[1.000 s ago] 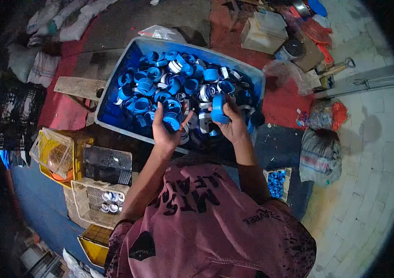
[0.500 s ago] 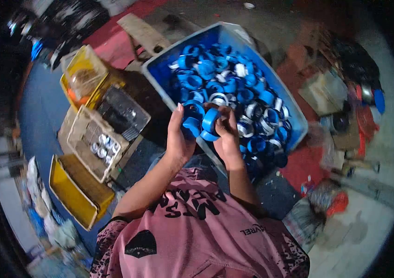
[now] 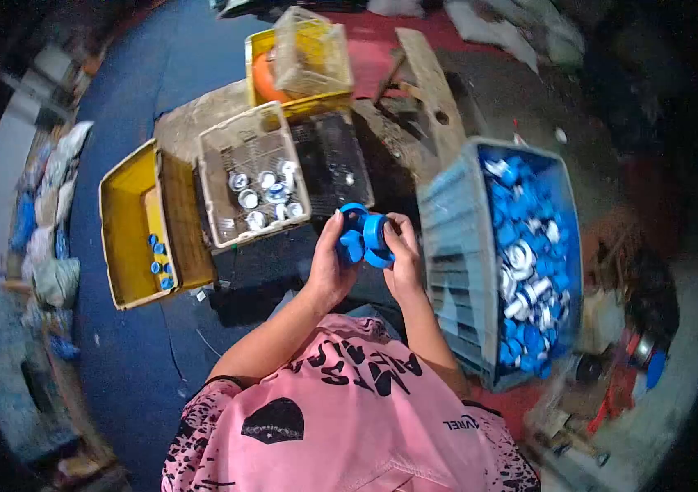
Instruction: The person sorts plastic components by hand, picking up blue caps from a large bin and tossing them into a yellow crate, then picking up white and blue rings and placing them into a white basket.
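Observation:
Both my hands are raised together in front of my chest, holding several blue plastic caps. My left hand (image 3: pixel 334 261) has its fingers around the blue caps (image 3: pixel 352 238) on the left side of the cluster. On the right side, my right hand (image 3: pixel 402 258) grips a round blue cap (image 3: pixel 374 232), with another blue piece just below it. The caps touch or nearly touch one another between the hands. To the right stands a large blue bin (image 3: pixel 460 262) filled with blue and white caps (image 3: pixel 521 258).
On the left are a yellow crate (image 3: pixel 132 225) with several blue caps, a whitish crate (image 3: pixel 234 152) with white caps and a dark crate (image 3: pixel 328 156). Behind them a yellow crate (image 3: pixel 341 61) holds a clear basket. A wooden plank (image 3: pixel 431 90) lies beyond.
The view has turned left, so the blue bin now appears farther right and the crates nearer the middle. Blue caps inside the yellow crate have come into sight. Both hands still hold their caps.

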A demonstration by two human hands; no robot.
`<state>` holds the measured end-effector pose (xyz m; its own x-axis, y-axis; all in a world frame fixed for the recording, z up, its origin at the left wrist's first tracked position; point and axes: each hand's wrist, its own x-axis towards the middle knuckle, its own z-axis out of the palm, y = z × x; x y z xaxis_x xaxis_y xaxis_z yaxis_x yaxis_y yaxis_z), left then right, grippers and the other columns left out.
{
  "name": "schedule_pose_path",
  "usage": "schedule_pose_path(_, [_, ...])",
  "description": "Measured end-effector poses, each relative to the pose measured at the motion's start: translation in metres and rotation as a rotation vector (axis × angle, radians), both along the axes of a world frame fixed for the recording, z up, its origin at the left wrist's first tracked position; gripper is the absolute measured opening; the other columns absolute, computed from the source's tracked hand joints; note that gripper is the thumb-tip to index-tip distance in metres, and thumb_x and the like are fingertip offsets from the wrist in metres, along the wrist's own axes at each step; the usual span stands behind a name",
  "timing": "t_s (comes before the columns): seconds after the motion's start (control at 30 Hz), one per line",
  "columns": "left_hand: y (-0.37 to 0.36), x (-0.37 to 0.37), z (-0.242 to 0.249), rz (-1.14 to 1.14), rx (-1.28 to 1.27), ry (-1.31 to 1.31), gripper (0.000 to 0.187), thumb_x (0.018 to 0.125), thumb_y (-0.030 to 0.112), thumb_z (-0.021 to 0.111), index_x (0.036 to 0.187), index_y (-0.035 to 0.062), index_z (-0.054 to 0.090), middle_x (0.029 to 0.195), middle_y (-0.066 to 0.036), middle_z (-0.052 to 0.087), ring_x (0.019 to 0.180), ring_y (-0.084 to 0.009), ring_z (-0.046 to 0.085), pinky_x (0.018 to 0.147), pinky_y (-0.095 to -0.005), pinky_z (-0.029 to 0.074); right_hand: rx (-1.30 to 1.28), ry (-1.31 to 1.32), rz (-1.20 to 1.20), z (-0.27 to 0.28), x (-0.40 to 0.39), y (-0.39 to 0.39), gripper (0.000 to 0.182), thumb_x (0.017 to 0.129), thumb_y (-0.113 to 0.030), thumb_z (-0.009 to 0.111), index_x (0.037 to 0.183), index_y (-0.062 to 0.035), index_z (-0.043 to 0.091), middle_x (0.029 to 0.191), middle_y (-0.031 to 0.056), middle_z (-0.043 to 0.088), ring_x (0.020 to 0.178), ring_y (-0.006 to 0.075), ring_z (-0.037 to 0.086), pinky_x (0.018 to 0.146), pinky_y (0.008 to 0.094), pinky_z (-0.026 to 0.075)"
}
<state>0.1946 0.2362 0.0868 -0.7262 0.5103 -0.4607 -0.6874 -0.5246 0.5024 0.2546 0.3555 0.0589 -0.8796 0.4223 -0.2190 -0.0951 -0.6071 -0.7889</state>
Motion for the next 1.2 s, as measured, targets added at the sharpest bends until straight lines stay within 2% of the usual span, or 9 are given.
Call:
schedule_pose_path(0.07, [-0.065,-0.029,-0.019,0.019,-0.007,0.011,0.036,0.101,0.045,0.055,0.121,0.0151,0.059,0.114,-0.003,0.065,0.102,-0.0186,0.063,0.092,-0.0403,0.049,0.003,-0.008,0.074,-0.002,-0.036,-0.054,0.026,0.101,-0.026,0.062,0.118,-0.0083,0.055,0.111,0.0017,0.057,0.102,0.0105,0.055,0.092,0.0273,0.044])
schedule_pose_path(0.23, [-0.219,-0.090,-0.023,0.371,-0.065,0.060,0.032,0.102,0.037,0.059,0.121,0.0122,0.061,0.109,0.001,0.062,0.099,-0.0101,0.059,0.089,-0.0282,0.048,0.040,0.011,0.314,-0.005,-0.136,-0.204,0.025,0.101,-0.025,0.060,0.119,-0.0075,0.055,0.108,0.0020,0.059,0.099,0.0108,0.058,0.090,0.0272,0.047])
schedule_pose_path(0.43, [-0.377,-0.126,-0.035,0.696,-0.135,0.001,0.030,0.102,0.039,0.057,0.116,0.0134,0.063,0.103,0.000,0.064,0.091,-0.0092,0.061,0.075,-0.0275,0.051,0.121,-0.091,0.671,-0.016,-0.211,-0.363,0.025,0.100,-0.026,0.061,0.118,-0.0092,0.057,0.104,0.0015,0.062,0.096,0.0111,0.061,0.083,0.0292,0.052])
schedule_pose_path(0.5, [-0.415,-0.132,-0.053,0.773,-0.141,-0.039,0.031,0.102,0.042,0.056,0.114,0.0142,0.063,0.102,0.000,0.064,0.090,-0.0108,0.062,0.075,-0.0293,0.052,0.074,-0.123,0.760,-0.034,-0.229,-0.405,0.029,0.100,-0.028,0.062,0.119,-0.0064,0.058,0.108,0.0038,0.064,0.101,0.0111,0.059,0.093,0.0276,0.045])
schedule_pose_path(0.6, [-0.461,-0.140,-0.078,0.913,-0.150,-0.104,0.033,0.103,0.044,0.054,0.118,0.0150,0.060,0.104,0.000,0.065,0.094,-0.0129,0.064,0.077,-0.0308,0.053,0.137,-0.163,0.886,-0.054,-0.251,-0.459,0.027,0.100,-0.028,0.061,0.117,-0.0070,0.060,0.107,0.0034,0.064,0.097,0.0116,0.062,0.086,0.0285,0.051])
schedule_pose_path(0.73, [-0.515,-0.148,-0.094,0.942,-0.173,-0.122,0.039,0.102,0.046,0.054,0.123,0.0130,0.059,0.111,-0.003,0.066,0.099,-0.0154,0.066,0.085,-0.0352,0.054,0.121,-0.264,0.992,-0.080,-0.268,-0.516,0.026,0.100,-0.030,0.059,0.116,-0.0098,0.059,0.107,0.0040,0.064,0.092,0.0154,0.066,0.074,0.0347,0.058])
schedule_pose_path(0.97, [-0.592,-0.195,-0.148,0.769,-0.275,-0.283,0.038,0.097,0.055,0.056,0.114,0.0211,0.063,0.098,0.000,0.069,0.085,-0.0164,0.063,0.071,-0.0352,0.046,0.086,-0.462,1.037,-0.127,-0.314,-0.588,0.032,0.098,-0.035,0.057,0.121,-0.0121,0.059,0.107,0.0055,0.065,0.089,0.0198,0.067,0.064,0.0398,0.060])
schedule_pose_path(1.1, [-0.625,-0.223,-0.180,0.629,-0.317,-0.388,0.044,0.096,0.062,0.050,0.115,0.0235,0.063,0.115,-0.002,0.066,0.105,-0.0195,0.059,0.083,-0.0438,0.045,0.025,-0.594,1.078,-0.177,-0.345,-0.613,0.040,0.097,-0.041,0.057,0.124,-0.0113,0.058,0.116,0.0091,0.064,0.092,0.0221,0.066,0.064,0.0399,0.057])
schedule_pose_path(1.2, [-0.643,-0.246,-0.180,0.551,-0.339,-0.460,0.062,0.093,0.067,0.042,0.135,0.0230,0.051,0.136,-0.006,0.054,0.127,-0.0252,0.047,0.096,-0.0634,0.037,-0.043,-0.683,0.916,-0.172,-0.353,-0.626,0.050,0.096,-0.044,0.057,0.131,-0.0078,0.052,0.123,0.0154,0.062,0.103,0.0276,0.063,0.079,0.0451,0.057])
